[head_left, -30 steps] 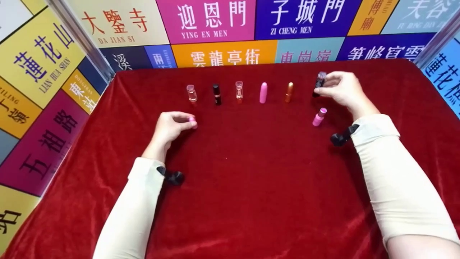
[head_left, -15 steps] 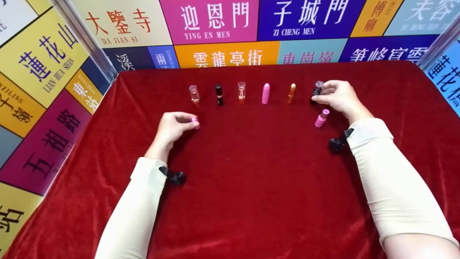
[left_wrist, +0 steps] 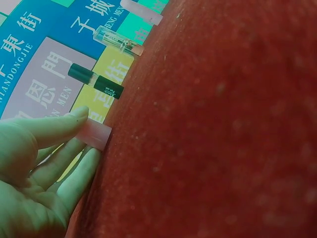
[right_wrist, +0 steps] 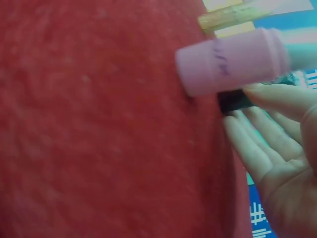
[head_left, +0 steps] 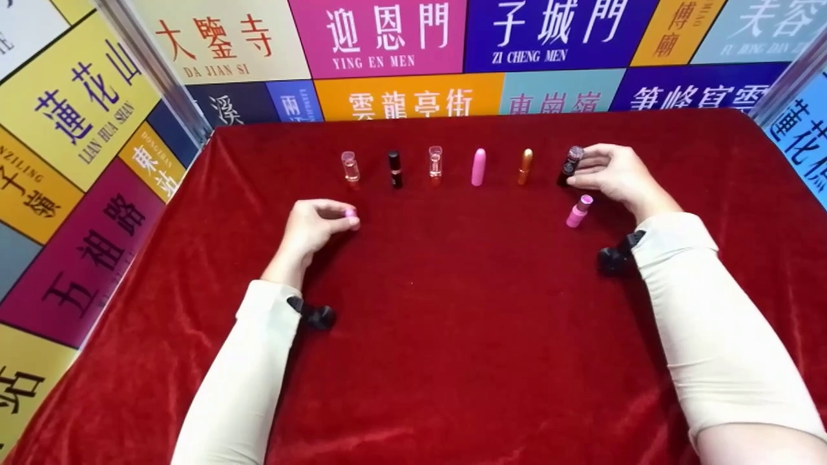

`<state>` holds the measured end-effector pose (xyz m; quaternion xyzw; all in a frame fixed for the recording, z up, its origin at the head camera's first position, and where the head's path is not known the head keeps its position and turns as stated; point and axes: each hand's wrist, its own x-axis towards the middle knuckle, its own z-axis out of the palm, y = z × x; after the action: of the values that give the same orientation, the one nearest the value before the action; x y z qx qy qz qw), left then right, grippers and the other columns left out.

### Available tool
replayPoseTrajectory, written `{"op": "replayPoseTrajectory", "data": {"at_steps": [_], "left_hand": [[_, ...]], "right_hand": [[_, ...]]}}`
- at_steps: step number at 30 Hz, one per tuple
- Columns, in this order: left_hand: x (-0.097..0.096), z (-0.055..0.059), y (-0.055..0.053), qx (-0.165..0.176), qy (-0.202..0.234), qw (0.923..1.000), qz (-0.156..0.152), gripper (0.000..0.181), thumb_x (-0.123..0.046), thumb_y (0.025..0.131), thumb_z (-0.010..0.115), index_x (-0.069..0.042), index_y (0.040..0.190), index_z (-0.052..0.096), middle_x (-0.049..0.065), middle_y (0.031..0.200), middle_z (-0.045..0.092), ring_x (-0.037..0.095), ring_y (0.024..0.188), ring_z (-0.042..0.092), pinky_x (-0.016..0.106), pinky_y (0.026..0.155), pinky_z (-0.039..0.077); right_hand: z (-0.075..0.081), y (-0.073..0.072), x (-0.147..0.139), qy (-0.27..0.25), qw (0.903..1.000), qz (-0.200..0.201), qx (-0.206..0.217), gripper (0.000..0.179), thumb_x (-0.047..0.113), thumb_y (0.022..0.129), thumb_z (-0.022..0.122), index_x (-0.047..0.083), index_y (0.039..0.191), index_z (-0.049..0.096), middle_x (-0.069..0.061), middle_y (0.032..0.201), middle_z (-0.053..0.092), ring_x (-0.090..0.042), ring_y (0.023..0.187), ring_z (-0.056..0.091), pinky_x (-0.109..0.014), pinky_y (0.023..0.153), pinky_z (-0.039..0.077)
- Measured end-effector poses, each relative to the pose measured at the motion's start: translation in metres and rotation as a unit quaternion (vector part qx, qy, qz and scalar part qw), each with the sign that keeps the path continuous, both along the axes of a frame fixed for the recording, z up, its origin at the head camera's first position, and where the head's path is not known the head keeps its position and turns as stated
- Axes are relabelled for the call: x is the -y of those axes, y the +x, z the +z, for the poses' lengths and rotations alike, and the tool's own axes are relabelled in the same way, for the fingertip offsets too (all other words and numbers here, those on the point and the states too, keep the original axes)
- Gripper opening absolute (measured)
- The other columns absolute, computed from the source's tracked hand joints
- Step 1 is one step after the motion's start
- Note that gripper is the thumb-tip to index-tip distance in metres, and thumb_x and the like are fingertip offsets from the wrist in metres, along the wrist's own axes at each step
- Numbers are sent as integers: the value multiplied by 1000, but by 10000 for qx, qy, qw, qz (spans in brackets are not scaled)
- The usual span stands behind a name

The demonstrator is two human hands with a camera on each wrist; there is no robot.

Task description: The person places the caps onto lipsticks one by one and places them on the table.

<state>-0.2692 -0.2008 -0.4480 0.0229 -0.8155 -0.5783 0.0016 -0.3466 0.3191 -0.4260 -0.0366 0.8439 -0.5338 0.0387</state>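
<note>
My left hand [head_left: 313, 226] pinches a small pink lipstick cap [left_wrist: 96, 135] between thumb and fingers, its end close to the red cloth, left of the row. At the row's right end, my right hand [head_left: 614, 173] holds a black lipstick tube [head_left: 571, 163] with a patterned, shiny top. Its black base [right_wrist: 235, 100] is down at the cloth. Just in front of that hand stands a pink lipstick tube [head_left: 579, 212] without a cap; in the right wrist view it partly hides the black tube.
Along the back stand a clear-topped lipstick [head_left: 350, 168], a black one [head_left: 395, 169], another clear-topped one [head_left: 435, 166], a pink bullet-shaped tube [head_left: 478, 168] and a gold tube [head_left: 525, 166]. Red velvet cloth [head_left: 452, 336] covers the table. Printed panels [head_left: 387, 39] rise behind.
My right hand has lowered the black lipstick tube onto the cloth at the row's right end. The left hand stays put with the pink cap. The head view shifted slightly.
</note>
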Motion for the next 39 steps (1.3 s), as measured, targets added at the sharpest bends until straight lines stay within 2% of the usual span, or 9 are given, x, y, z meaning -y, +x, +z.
{"op": "replayPoseTrajectory", "data": {"at_steps": [4,7,12,15,19,22,27,35,39], "left_hand": [[0,1,0,1,-33,10000,10,24,-5,85,90,2,107,82,4,95,81,9,90,72,20,83,55],[0,1,0,18,-51,10000,2,25,-6,85,91,1,107,82,5,96,81,9,92,72,20,83,55],[1,3,1,-13,-59,10000,24,24,-6,85,91,1,106,82,7,98,81,11,93,73,21,84,55],[1,2,1,-11,-49,10000,23,23,-6,85,91,1,105,82,7,97,81,10,92,73,21,84,55],[0,1,1,-35,-5,10000,8,23,-6,85,91,1,105,82,5,95,81,9,88,74,21,84,56],[1,1,0,-57,28,10000,6,23,-6,85,91,2,105,82,4,93,80,9,85,75,21,83,56],[1,0,0,-19,41,10000,24,22,-5,85,90,2,105,82,3,93,80,8,81,76,20,81,57],[-1,1,1,-178,130,9997,-111,24,-3,88,87,5,110,80,9,91,81,12,78,78,22,82,58],[-6,10,3,-431,148,9986,-279,26,-1,91,84,7,115,78,12,94,81,10,77,78,21,84,57]], "right_hand": [[8,8,-8,-98,9988,208,439,47,-9,100,65,-18,144,50,6,105,75,1,88,75,-25,83,62],[14,18,-14,234,9969,411,634,44,-9,102,62,-20,143,50,-1,112,76,1,89,74,-27,84,63],[23,39,-21,837,9900,872,731,46,-2,97,73,-14,139,59,0,110,79,0,92,74,-21,83,60],[26,49,-20,978,9849,1194,783,45,-2,93,79,-11,135,63,-3,107,81,-3,94,76,-18,81,58],[25,58,-14,937,9816,1475,765,40,-1,92,82,-10,127,67,-13,109,81,-6,97,77,-19,82,58],[21,62,-9,1162,9818,1421,478,35,4,90,85,-8,120,72,-12,106,81,-3,93,76,-16,79,56],[12,62,-4,1513,9823,1106,80,31,10,87,90,-5,112,77,-4,96,81,3,84,72,-14,72,52],[9,62,-3,1579,9832,911,-37,30,14,85,92,-3,106,79,1,90,81,4,79,69,-14,69,49],[8,62,-3,1567,9833,924,-12,29,13,85,92,-3,104,78,2,89,81,4,79,69,-14,70,50]]}}
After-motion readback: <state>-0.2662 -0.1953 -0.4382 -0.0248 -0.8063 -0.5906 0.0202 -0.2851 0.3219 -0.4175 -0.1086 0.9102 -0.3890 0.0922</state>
